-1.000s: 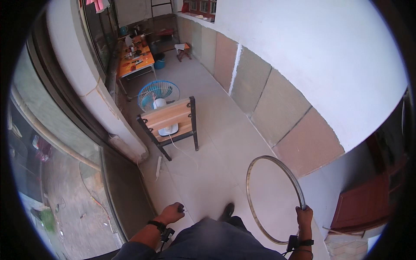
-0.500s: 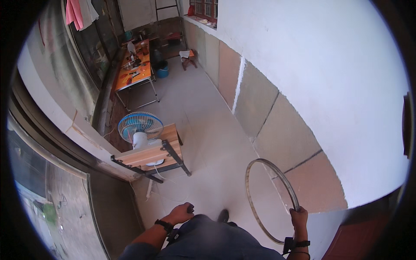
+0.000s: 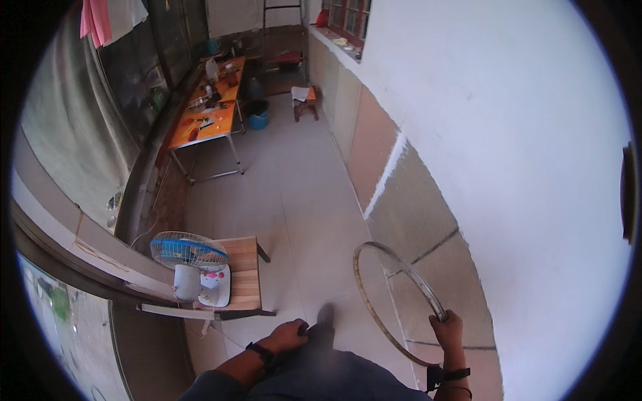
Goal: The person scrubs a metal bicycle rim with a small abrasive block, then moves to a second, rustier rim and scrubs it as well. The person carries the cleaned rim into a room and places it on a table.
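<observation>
A thin, bare metal bicycle wheel rim (image 3: pixel 414 274) without spokes hangs tilted at my right side. My right hand (image 3: pixel 449 327) is closed round its right edge, and the rest of the hoop leans forward and left of the wrist. My left hand (image 3: pixel 287 335) is held low in front of my body with its fingers curled. A small dark patch shows at those fingertips; whether it is an object I cannot tell. Both wrists wear dark straps. One shoe (image 3: pixel 326 313) shows ahead of my body on the pale tiled floor.
A fan (image 3: pixel 189 257) stands on a wooden stool (image 3: pixel 242 267) to my left, its cord trailing to the floor. Farther off are a cluttered orange table (image 3: pixel 184 137), a blue bucket (image 3: pixel 258 121) and a small stool (image 3: pixel 305 107). A tiled white wall (image 3: pixel 501 167) runs along the right.
I have moved forward along the passage: the fan and stool are now nearer and lower, and the table looks closer. The rim stays in my right hand, shifted slightly left in view.
</observation>
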